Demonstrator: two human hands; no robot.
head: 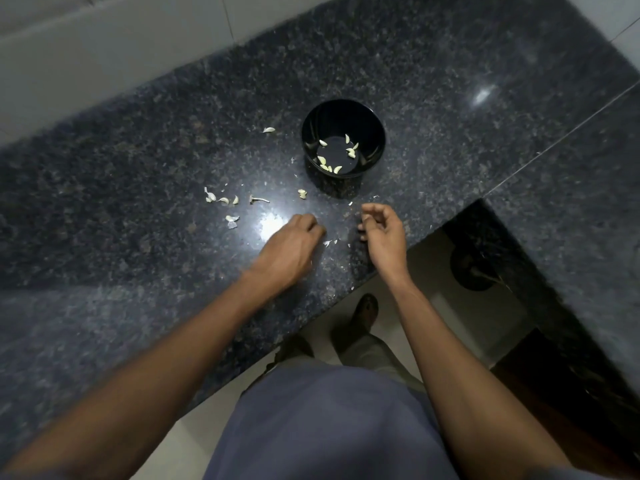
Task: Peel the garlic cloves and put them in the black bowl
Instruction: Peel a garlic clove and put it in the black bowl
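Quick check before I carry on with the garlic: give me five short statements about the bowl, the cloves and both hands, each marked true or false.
1. The black bowl stands upright on the countertop. True.
2. The bowl is empty. False: several peeled cloves lie on its bottom.
3. Garlic pieces lie on the counter left of the bowl. True.
4. The right hand is inside the bowl. False: it is over the counter edge, nearer the person than the bowl.
5. The left hand is low over the counter with curled fingers. True; whether it holds a clove cannot be seen.
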